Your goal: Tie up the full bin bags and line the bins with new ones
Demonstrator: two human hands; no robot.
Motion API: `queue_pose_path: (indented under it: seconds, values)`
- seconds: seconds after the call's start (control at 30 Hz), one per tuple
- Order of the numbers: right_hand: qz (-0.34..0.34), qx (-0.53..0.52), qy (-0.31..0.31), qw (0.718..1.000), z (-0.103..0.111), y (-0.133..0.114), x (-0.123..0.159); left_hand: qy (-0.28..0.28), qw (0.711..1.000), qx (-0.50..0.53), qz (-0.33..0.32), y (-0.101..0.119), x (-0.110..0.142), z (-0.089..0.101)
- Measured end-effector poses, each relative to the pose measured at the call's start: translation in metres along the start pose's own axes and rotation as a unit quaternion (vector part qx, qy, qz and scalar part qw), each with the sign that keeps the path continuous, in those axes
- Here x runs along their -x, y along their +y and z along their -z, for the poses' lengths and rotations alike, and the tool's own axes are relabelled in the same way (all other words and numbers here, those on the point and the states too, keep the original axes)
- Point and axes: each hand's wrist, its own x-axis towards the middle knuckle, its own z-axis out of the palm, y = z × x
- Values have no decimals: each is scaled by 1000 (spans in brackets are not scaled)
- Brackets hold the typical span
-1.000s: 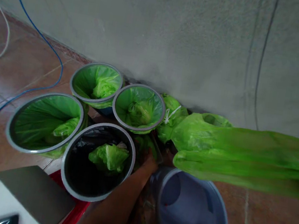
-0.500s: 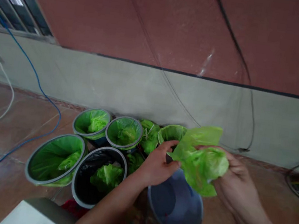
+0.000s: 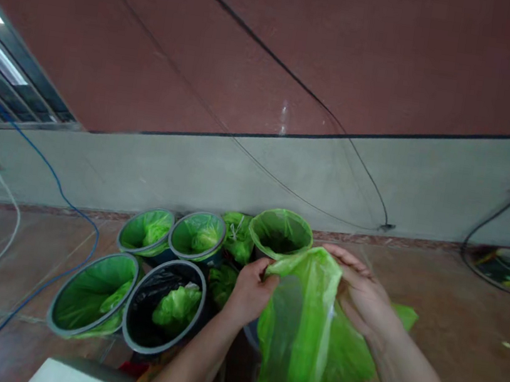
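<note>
A thin green plastic bag [image 3: 301, 336] hangs spread between my hands, its top edge uppermost. My left hand [image 3: 253, 289] pinches the bag's left upper corner between thumb and fingers. At the other side my right hand [image 3: 364, 295] holds the bag's upper edge, its thumb partly hidden by the plastic. Below and behind the bag, a grey-blue bucket [image 3: 252, 336] shows only a sliver of its side. Just beyond my hands stands a bin lined with a green bag [image 3: 278, 252].
Left of my hands stand several lined bins, including a black-lined bin [image 3: 144, 302] holding crumpled green plastic. A tied green bundle [image 3: 239, 239] sits among them. A blue cable [image 3: 45, 282] crosses the floor at left. A white box [image 3: 77, 378] is near the bottom edge.
The crumpled green bag has been opened out and now hangs down over the bucket. My hands have moved lower and slightly left in view, and the camera has tilted.
</note>
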Motion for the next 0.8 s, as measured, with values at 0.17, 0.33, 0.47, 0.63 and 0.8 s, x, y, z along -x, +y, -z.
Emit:
queue_pose_path:
  seconds: [0.17,0.33,0.47,0.63,0.8]
  values:
    - [-111,-38,46,992,15,9,23,52,992,-108,-46,7,5,-3]
    - [-181,-44,-32,982,6,6,51,57,980,-170,-89,10,14,-15]
    - [-171,-34,-26,984,12,11,53,78,962,-242,-99,7,19,-14]
    - [-11,258,132,957,38,24,36,124,943,-286,-117,8,19,-3]
    - [51,545,199,813,60,22,27,147,936,-296,-121,6,20,5]
